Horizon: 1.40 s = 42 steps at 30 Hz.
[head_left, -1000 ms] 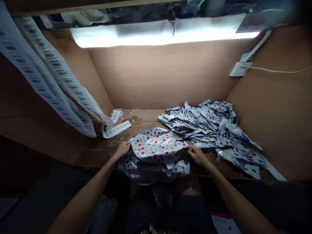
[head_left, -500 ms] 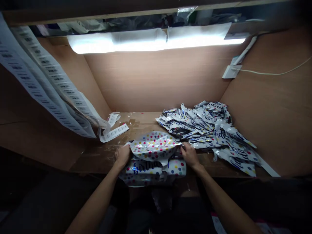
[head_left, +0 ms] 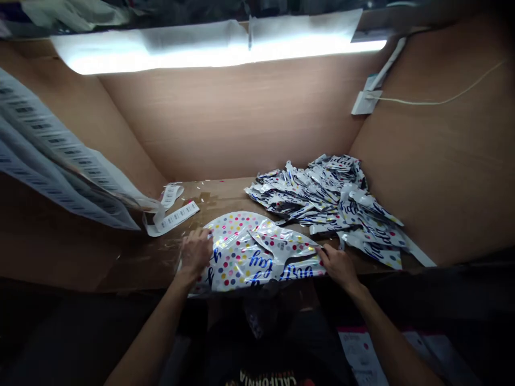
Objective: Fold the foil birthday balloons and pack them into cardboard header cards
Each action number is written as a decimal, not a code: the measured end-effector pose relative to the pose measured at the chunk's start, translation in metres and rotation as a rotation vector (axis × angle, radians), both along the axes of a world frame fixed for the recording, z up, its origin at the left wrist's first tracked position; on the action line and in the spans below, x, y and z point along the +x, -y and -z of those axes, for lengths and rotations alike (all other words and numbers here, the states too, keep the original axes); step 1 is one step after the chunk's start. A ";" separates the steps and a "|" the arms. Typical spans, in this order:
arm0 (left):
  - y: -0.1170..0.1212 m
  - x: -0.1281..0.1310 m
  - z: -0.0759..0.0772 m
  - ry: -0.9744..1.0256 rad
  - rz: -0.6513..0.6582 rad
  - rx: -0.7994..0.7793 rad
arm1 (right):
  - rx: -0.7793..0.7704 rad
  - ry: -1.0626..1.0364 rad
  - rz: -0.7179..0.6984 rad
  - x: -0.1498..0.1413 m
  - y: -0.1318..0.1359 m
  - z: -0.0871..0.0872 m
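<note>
A flat white foil balloon [head_left: 235, 252] with coloured dots and blue birthday lettering lies spread at the table's front edge. Its upper edge is round, and a fold crosses its right part. My left hand [head_left: 196, 250] has its fingers closed on the balloon's left edge; the thumb is hard to see. At the right edge, my right hand [head_left: 338, 265] pinches the foil between thumb and fingers. Behind and to the right is a heap of folded foil balloons [head_left: 309, 201] with the same dots and lettering.
Strips of barcode labels [head_left: 76, 161] hang at the left, their ends [head_left: 177, 217] curling onto the table [head_left: 225, 190]. A lamp [head_left: 217, 51] shines overhead. A white socket box [head_left: 366, 102] with a cable is on the right wall. Printed packs [head_left: 362, 351] are below right.
The bunched balloon is now spread flatter, with more of its face showing. My right hand has moved outward to the right. The view has shifted, so the lamp sits higher.
</note>
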<state>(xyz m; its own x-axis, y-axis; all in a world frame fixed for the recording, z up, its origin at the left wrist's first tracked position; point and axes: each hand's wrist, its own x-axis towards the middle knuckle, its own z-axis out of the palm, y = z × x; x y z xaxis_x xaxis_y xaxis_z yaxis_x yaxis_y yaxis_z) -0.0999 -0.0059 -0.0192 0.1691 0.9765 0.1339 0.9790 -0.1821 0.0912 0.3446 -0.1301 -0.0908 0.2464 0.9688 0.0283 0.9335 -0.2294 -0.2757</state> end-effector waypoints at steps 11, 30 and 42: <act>0.012 0.115 0.050 0.030 0.678 -0.310 | 0.175 0.037 -0.076 -0.018 0.017 -0.010; 0.005 0.096 0.045 0.185 0.239 -0.107 | 0.292 0.171 0.003 -0.058 -0.035 -0.023; -0.019 0.094 0.006 0.305 0.286 -0.633 | 0.337 0.014 -0.083 -0.042 -0.013 0.018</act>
<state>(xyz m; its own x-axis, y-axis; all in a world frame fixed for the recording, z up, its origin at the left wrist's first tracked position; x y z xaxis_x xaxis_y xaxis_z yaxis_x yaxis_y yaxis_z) -0.0057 0.0127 -0.0254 0.4724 0.8062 -0.3564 0.8164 -0.2477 0.5217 0.3023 -0.1169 -0.1087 0.1640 0.9213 0.3525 0.9494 -0.0505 -0.3098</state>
